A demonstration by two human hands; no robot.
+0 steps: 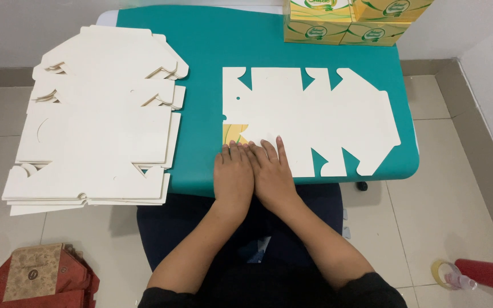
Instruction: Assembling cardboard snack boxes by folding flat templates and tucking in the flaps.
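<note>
Head view: your left hand [233,175] and right hand [270,171] lie side by side, flat, grip released, pressing the near-left corner of the white carton blank [309,117] spread across the teal worktop [201,51].

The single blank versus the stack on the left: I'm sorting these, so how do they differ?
The blank lies alone; the stack holds many sheets, fanned unevenly. Both hands, left and right, press the blank's folded near corner, showing yellow print; the stack is untouched. The stack overhangs the table. Both are cream die-cut cardboard.
</note>
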